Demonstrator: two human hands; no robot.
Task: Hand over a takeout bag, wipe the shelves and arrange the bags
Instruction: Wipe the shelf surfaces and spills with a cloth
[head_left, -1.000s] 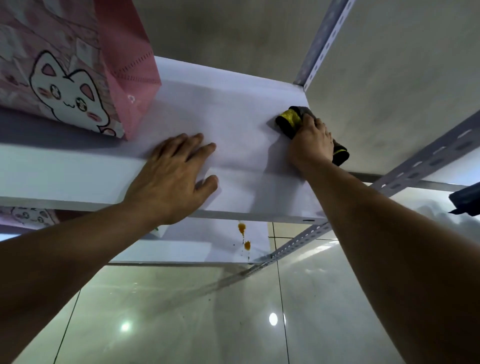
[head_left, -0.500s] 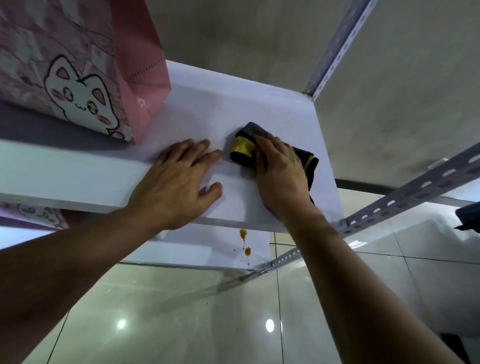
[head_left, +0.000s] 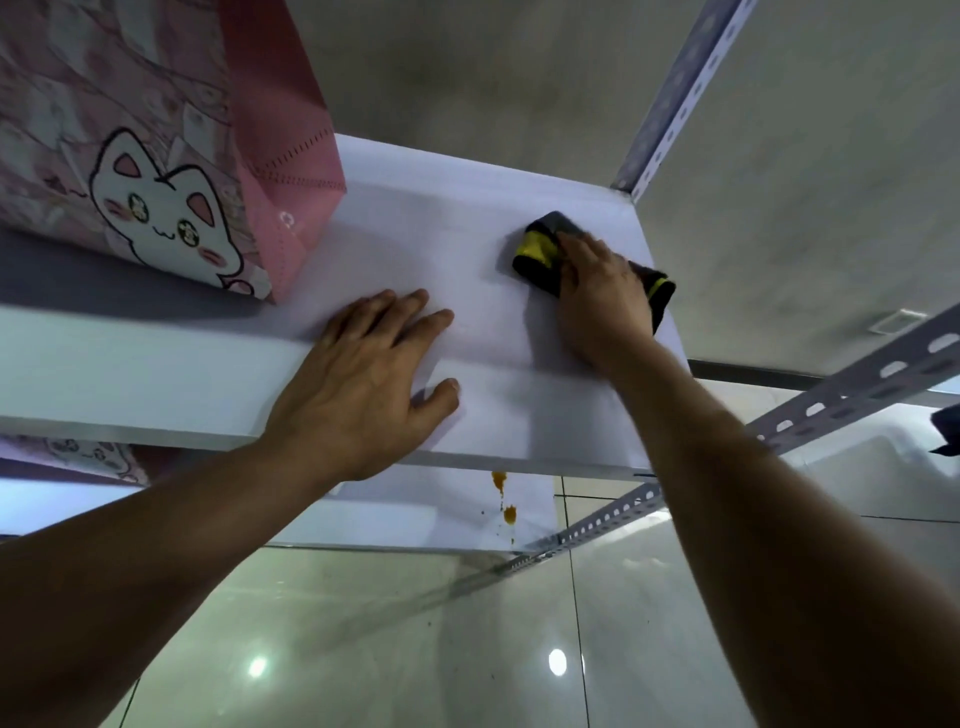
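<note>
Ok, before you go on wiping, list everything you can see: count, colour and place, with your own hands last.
upper shelf: one, white, across the middle of the view.
cat bag: one, pink with a white cartoon cat, standing at the left of the upper shelf.
cloth: one, dark grey with yellow trim, flat on the upper shelf near its right end.
lower shelf: one, white, below the upper one.
second bag: one, pink, mostly hidden, on the lower shelf at left.
stains: two orange blobs with small specks, on the lower shelf.
slotted uprights: grey metal, at right.
floor: glossy pale tiles.
left hand: flat on the upper shelf's front edge.
right hand: pressing on the cloth.
</note>
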